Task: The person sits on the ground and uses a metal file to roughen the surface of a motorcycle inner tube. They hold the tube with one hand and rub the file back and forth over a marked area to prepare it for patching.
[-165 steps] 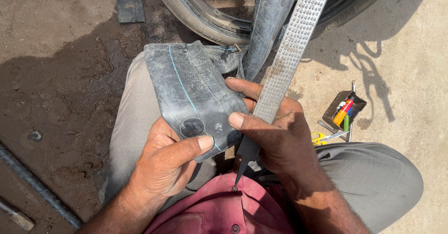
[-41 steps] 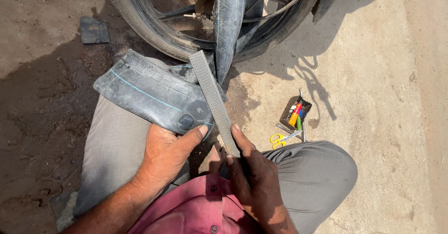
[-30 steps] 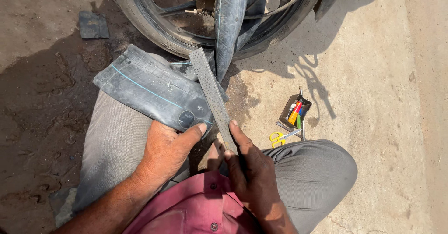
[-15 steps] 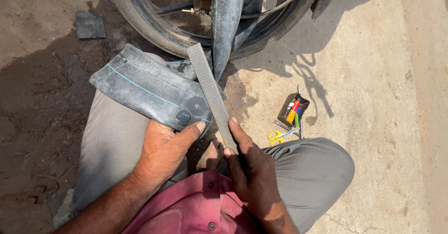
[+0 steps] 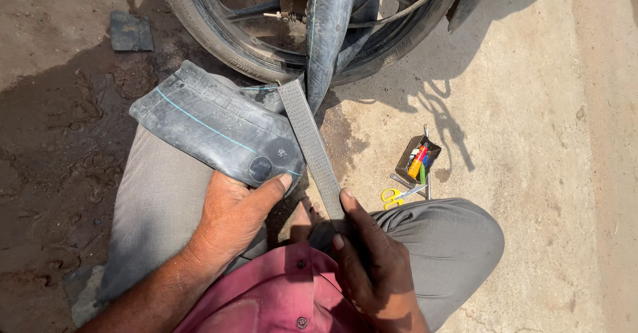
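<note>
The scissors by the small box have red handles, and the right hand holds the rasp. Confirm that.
Wrong on one count: in the head view the scissors have yellow handles, not red. They do lie by the small box, and the right hand holds the rasp.

A folded black rubber inner tube, flat and dusty, with a thin pale blue line along its length and a round dark patch near its lower corner, lies draped over the person's grey-trousered left thigh. A long flat grey metal rasp with a coarse toothed face runs slanted just right of the tube, its far end touching the tube's upper right edge.
</note>
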Demonstrator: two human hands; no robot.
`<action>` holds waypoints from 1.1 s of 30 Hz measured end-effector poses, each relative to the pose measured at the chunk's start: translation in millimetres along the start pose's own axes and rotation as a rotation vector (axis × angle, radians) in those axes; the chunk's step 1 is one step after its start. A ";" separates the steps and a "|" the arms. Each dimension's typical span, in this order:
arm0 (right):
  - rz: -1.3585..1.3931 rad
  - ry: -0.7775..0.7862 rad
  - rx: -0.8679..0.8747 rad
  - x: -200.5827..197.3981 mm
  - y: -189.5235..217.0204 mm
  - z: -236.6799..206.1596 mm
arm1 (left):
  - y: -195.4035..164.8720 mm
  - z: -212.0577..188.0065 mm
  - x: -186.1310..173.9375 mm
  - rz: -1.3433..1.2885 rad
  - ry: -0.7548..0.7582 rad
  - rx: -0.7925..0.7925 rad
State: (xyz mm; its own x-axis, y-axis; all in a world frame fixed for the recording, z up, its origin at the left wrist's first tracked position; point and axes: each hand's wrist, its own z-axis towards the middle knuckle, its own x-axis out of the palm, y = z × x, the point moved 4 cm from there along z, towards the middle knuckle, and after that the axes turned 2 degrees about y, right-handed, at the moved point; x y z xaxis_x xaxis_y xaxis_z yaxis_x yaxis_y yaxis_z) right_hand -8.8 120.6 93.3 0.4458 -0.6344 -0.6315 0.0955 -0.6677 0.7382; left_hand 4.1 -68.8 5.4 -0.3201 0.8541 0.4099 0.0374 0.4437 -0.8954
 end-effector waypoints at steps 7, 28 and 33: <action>-0.064 -0.095 -0.398 10.0 17.7 7.6 | -0.7 0.1 0.6 0.022 0.021 -0.009; 0.009 -0.021 -0.303 -0.3 8.5 -5.4 | -1.5 0.0 -3.3 -0.080 0.006 -0.023; -0.201 -0.059 -0.127 10.5 11.8 17.5 | -0.5 1.1 0.4 -0.041 0.066 -0.046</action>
State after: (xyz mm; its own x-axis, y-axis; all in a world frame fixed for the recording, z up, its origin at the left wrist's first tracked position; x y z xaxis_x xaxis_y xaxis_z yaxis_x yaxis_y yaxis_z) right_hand -18.6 99.2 91.2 0.3538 -0.5180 -0.7788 0.2901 -0.7309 0.6178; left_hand 2.9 -69.0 5.8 -0.2589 0.8503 0.4582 0.0698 0.4897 -0.8691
